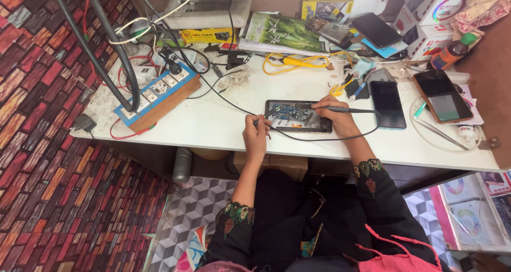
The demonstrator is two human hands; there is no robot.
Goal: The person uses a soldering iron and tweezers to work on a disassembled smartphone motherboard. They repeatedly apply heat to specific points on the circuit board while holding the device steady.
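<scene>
Nearest us, our left hand (256, 135) has its grip pinched on a thin probe tip (264, 125) at the opened phone's (298, 115) near edge. Our right hand (334, 114) rests on that phone, grip closed around a dark soldering pen (348, 110). The phone lies mid-worktop (223, 125); beyond it sit a power strip (158, 93) and a yellow cable (290, 62).

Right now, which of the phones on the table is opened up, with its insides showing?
The opened phone at the table's front edge, between the left hand and right hand. Its blue circuit board is exposed; the other phones lie to its right, showing dark screens.
</scene>
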